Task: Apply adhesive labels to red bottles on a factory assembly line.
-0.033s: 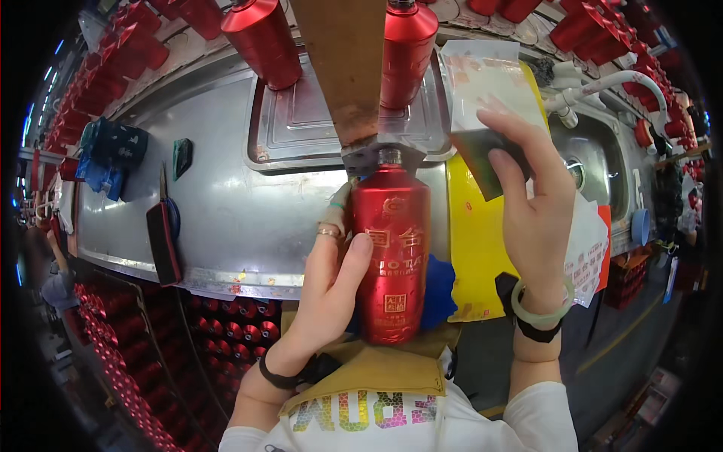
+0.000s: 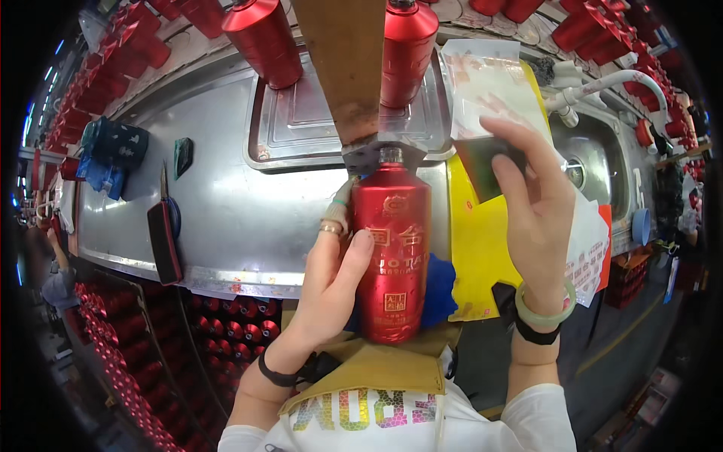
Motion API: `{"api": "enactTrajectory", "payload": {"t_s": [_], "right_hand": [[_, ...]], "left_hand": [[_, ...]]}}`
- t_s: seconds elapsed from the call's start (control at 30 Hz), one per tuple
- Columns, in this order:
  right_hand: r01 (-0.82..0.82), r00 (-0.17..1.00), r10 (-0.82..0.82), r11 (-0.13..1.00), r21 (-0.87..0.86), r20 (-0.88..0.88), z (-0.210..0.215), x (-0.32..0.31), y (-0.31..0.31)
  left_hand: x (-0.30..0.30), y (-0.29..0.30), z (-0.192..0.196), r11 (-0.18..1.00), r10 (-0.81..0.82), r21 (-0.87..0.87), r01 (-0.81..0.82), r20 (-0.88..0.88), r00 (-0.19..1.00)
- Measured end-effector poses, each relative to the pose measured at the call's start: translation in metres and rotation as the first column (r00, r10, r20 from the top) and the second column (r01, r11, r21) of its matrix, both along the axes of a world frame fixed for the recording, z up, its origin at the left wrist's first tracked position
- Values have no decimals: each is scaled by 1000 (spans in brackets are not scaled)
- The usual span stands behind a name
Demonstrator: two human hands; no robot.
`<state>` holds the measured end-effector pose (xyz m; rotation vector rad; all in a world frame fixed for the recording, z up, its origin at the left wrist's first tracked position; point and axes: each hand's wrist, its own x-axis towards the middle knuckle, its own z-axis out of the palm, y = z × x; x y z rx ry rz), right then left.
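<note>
A red bottle [image 2: 392,260] with gold markings and a clear neck stands almost upright in front of me. My left hand [image 2: 331,275] grips its left side, thumb on the front and fingers reaching behind. To the right, my right hand [image 2: 535,203] pinches a dark green block-like pad [image 2: 489,162] between thumb and fingers; part of it is hidden by the hand. That pad is over white printed sheets [image 2: 482,83] and a yellow sheet [image 2: 482,248]. Below the bottle, a blue cloth-like piece [image 2: 440,290] shows at its right side.
A brown post [image 2: 343,68] rises beyond the bottle, over a metal tray [image 2: 260,154] with red bottles [image 2: 263,41]. Left on the steel counter [image 2: 218,203] lie a dark brush-like tool [image 2: 163,241] and a dark green container [image 2: 117,143]. A sink [image 2: 602,154] with a white faucet [image 2: 602,87] is right.
Almost nothing differs. My right hand has shifted very slightly to the right and toward me; my left hand keeps its grip on the bottle.
</note>
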<state>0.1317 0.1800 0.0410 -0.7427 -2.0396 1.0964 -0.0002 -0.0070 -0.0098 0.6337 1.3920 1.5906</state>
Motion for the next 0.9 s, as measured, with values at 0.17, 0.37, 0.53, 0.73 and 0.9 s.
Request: {"api": "enactTrajectory", "payload": {"t_s": [0.17,0.37,0.53,0.73,0.9], "right_hand": [[-107,994,96,800,-590,-51,-13,13,-38],[-74,996,23,724,-686,-83,-57,4,-65],[-89,994,6,653,-753,-112,-48,0,-66],[-126,991,64,705,-698,-114,-49,5,-64],[-187,978,13,511,-839,-210,-43,8,-57]], "left_hand": [[-2,7,3,1000,-15,2,15,72,997],[3,8,5,996,52,62,-61,145,988],[0,5,2,998,38,51,-45,117,992],[1,8,1,999,37,29,-41,127,991],[5,14,8,998,60,-17,-59,68,996]]}}
